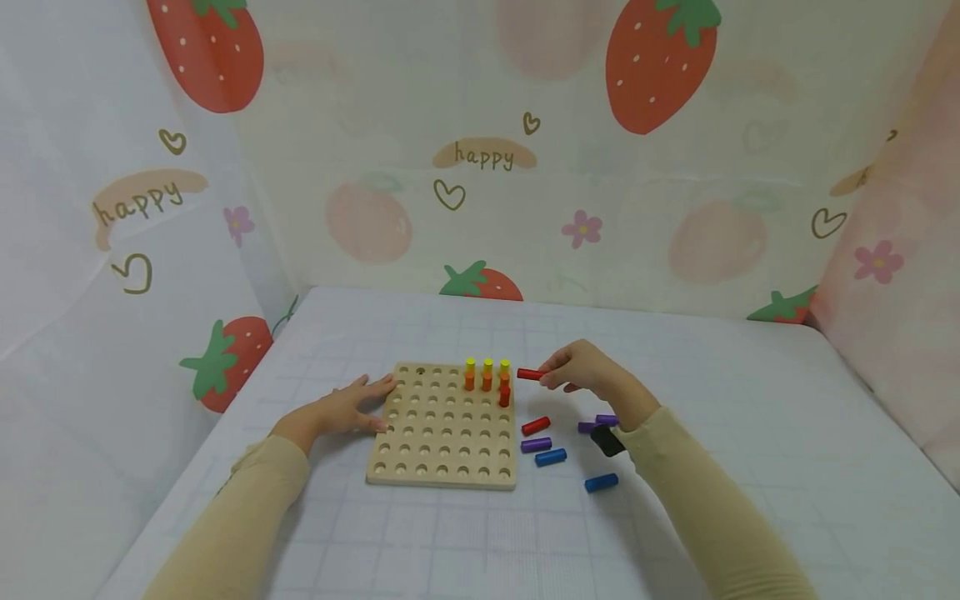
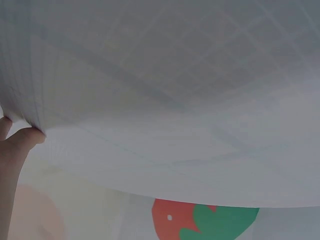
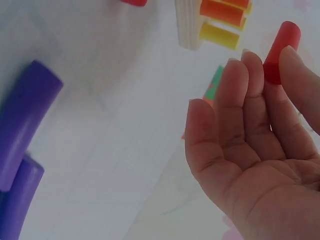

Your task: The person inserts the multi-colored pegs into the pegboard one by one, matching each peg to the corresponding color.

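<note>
Right hand [image 1: 581, 365] pinches a red peg [image 1: 528, 374] by one end, just off the far right corner of the board [image 1: 442, 482]: long axis sideways, free end boardward! Left hand [image 1: 339, 412], fingers spread, touches the left edge.

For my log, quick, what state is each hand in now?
Left hand: open, touching the pale rectangular wooden pegboard.
Right hand: holding a red cylindrical peg.

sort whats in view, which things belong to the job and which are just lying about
Likely job: pegboard; red peg held by right hand; other red pegs; standing yellow pegs, orange pegs; loose purple pegs, blue pegs.

Just surroundings: white table; printed backdrop.
</note>
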A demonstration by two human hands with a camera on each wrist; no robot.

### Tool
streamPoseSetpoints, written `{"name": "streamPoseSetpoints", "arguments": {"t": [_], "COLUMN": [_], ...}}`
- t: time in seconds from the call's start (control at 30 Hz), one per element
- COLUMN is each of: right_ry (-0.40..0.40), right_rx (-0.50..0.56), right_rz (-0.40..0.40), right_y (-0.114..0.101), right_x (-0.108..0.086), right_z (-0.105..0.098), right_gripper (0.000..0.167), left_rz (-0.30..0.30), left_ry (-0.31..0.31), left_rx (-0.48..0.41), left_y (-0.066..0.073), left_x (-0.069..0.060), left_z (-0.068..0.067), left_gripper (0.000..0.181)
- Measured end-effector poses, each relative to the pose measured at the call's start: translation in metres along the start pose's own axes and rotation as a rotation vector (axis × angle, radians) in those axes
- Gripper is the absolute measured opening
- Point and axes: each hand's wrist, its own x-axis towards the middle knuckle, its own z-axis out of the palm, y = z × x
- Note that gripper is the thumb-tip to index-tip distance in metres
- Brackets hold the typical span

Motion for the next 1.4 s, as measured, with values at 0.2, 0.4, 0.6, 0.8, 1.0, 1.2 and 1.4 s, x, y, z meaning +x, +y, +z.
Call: {"name": "streamPoseSetpoints", "arguments": {"t": [0.2, 0.4, 0.6, 0.8, 1.0, 1.2, 1.4], "right_ry": [0.007, 0.008, 0.010, 0.038, 0.054, 0.066, 0.072], "right_rx": [0.054, 0.082, 0.101, 0.131, 0.147, 0.145, 0.145], "right_rz": [-0.032, -0.037, -0.060, -0.070, -0.072, -0.071, -0.098], "right_y": [-0.002, -0.005, -0.009, -0.009, -0.011, -0.014, -0.014], "right_x": [0.003, 0.005, 0.004, 0.007, 0.008, 0.009, 0.010], "right_z": [0.008, 0.014, 0.021, 0.026, 0.032, 0.037, 0.041], "right_gripper": [0.023, 0.022, 0.022, 0.019, 0.019, 0.021, 0.023], "left_rz": [-0.001, -0.014, -0.002, 0.000, -0.003, -0.008, -0.021], "left_ry": [0.003, 0.000, -0.001, 0.004, 0.005, 0.011, 0.010], "left_rx": [0.004, -0.012, -0.007, -0.002, -0.005, -0.002, 0.001], "left_y": [0.000, 0.001, -0.002, -0.001, 0.000, -0.003, -0.002], "left_x": [-0.001, -0.002, -0.001, -0.002, -0.002, 0.000, 0.000], "left_z": [0.000, 0.000, 0.001, 0.001, 0.000, 0.001, 0.000], "left_gripper": [0.085, 0.086, 0.085, 0.085, 0.085, 0.085, 0.084]}}
